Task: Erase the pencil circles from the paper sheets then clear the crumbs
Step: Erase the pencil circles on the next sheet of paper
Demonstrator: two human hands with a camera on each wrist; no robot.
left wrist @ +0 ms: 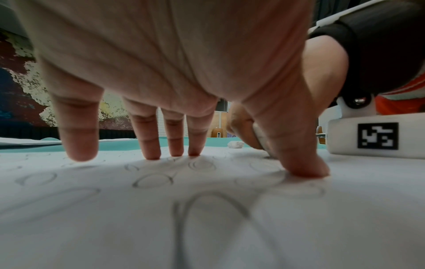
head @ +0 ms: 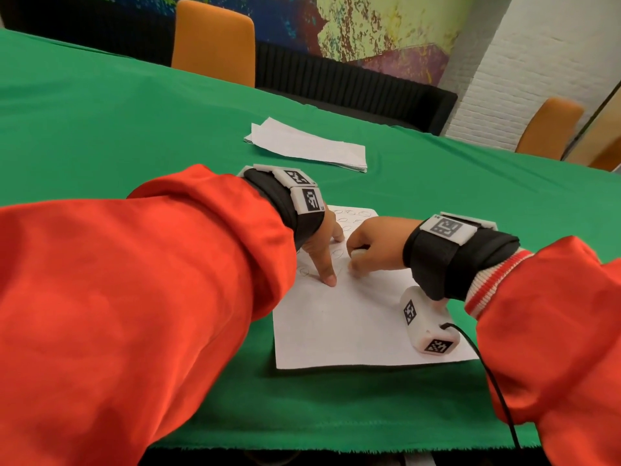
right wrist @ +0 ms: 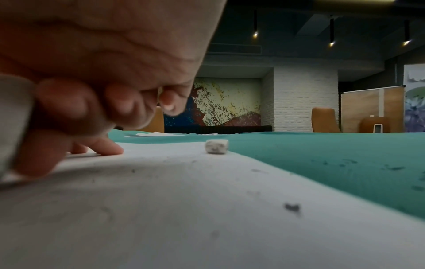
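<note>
Here, head view: a white paper sheet [head: 353, 317] lay on the green tablecloth [head: 134, 129], pencil circles [head: 349, 220] visible on its far portion. The left hand [head: 319, 250] was spread, fingertips planted on the sheet, thumb pressed down nearest the camera. The right hand [head: 373, 243] was curled around a white eraser [head: 357, 253], the eraser's end at the paper just beside the left thumb. A stack of further paper sheets [head: 309, 146] sat well apart, farther across the table. Two orange chairs [head: 215, 42] stood beyond the table's far edge.

Left wrist view: the left hand's fingers [left wrist: 149, 138] were straight and splayed; three fingertips and the thumb touched the sheet [left wrist: 92, 227], the little finger seemed just above it (contact not certain). Pencil circles [left wrist: 152, 180] surrounded the fingertips. A small white eraser fragment [left wrist: 235, 144] lay near the sheet's far edge.

Right wrist view: the right hand's fingers [right wrist: 69, 109] were folded over the eraser [right wrist: 13, 120]. Dark crumbs [right wrist: 292, 207] were scattered over the sheet [right wrist: 184, 218] and the cloth [right wrist: 345, 163]. The fragment [right wrist: 216, 146] rested at the paper's edge.
</note>
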